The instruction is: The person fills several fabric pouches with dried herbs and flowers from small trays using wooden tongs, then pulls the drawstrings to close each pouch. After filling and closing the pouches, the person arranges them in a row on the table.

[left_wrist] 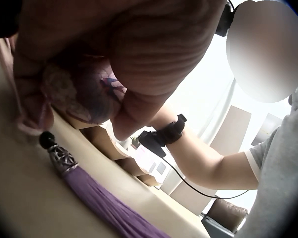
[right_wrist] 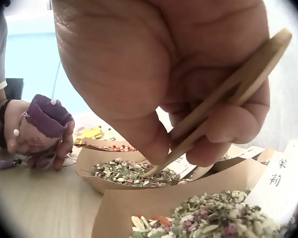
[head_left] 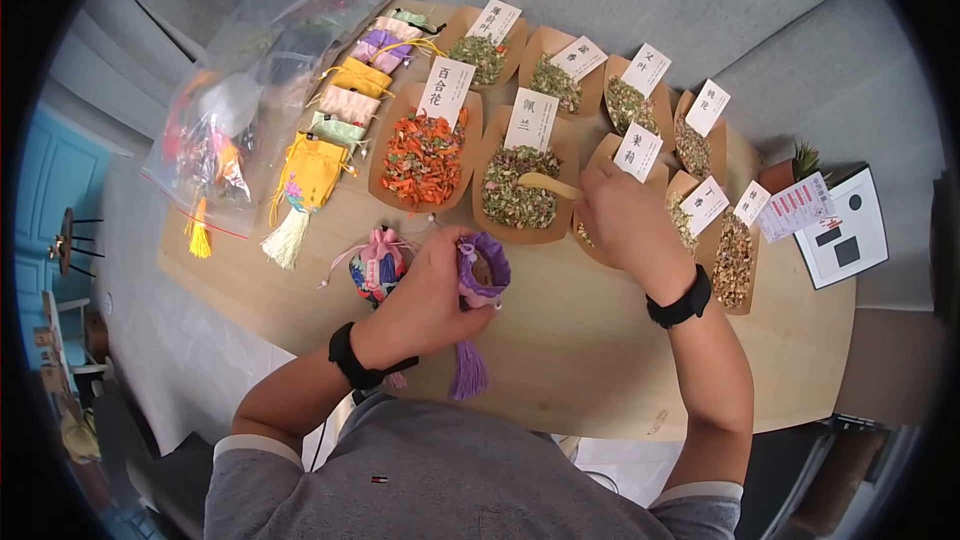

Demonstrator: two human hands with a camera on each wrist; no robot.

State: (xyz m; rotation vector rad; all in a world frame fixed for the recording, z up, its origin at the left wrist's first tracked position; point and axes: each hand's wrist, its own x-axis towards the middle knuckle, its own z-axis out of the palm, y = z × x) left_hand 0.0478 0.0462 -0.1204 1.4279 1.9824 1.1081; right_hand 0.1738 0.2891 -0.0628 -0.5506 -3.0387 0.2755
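Note:
In the head view my left hand [head_left: 425, 290] grips a purple drawstring pouch [head_left: 484, 270], its mouth open upward and some filling visible inside. A purple tassel [left_wrist: 104, 198] with a black bead hangs from the pouch. Between thumb and fingers my right hand [head_left: 630, 215] pinches a wooden scoop [head_left: 545, 184]. The scoop's tip reaches over dried herb mix in a brown paper tray [head_left: 520, 233] labelled 佩兰. Close below the right hand is another herb tray [right_wrist: 139, 198], with a 茉莉 card [right_wrist: 278, 186]. A pink patterned pouch [head_left: 380, 265] stands beside the left hand.
An orange-petal tray [head_left: 425, 165] is left of the scoop; several more labelled trays stand behind and to the right. Small pouches, including a yellow one [head_left: 312, 172], line the left side near a clear plastic bag [head_left: 220, 130]. A framed card [head_left: 845, 225] leans at far right.

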